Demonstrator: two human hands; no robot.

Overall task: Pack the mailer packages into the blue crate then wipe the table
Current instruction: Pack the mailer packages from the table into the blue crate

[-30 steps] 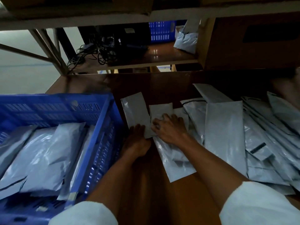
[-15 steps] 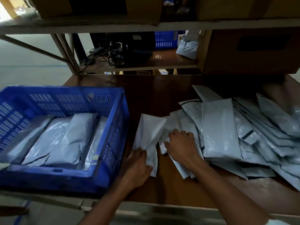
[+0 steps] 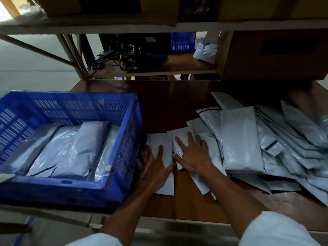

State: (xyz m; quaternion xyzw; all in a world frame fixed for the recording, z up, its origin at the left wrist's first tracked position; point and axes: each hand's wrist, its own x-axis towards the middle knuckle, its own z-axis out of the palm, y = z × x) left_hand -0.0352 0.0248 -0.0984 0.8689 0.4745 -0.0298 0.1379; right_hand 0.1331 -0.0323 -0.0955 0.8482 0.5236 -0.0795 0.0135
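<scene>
Mailer packages (image 3: 239,139) are lying in a big messy pile on the right side of the brown tabletop (image 3: 177,107), many of them leaning on one another. A few more mailers (image 3: 67,151) are already sitting inside the blue crate (image 3: 113,189), which is standing on the left side of the tabletop, near the front edge. So I think the packing is going on but is far from done. The crate is holding only a few mailers, with lots of room showing above them, and the pile outside is looking much bigger. Both hands are lying flat with fingers spread wide, gripping nothing. The left hand (image 3: 154,167) is pressing down on one pale mailer (image 3: 166,187) just beside the crate wall. The right hand (image 3: 193,155) is pressing on the next mailer (image 3: 181,134), at the near left edge of the pile. The two hands are sitting close together, thumbs almost touching. It is looking as if the person is getting these two ready to go into the crate. The wiping is not started yet, as far as I can tell. No cloth is showing anywhere, and mailers are covering much of the tabletop. Behind, a shelf (image 3: 177,66) is carrying a cardboard box (image 3: 275,55), tangled black cables (image 3: 113,59) and another blue crate (image 3: 182,41).
</scene>
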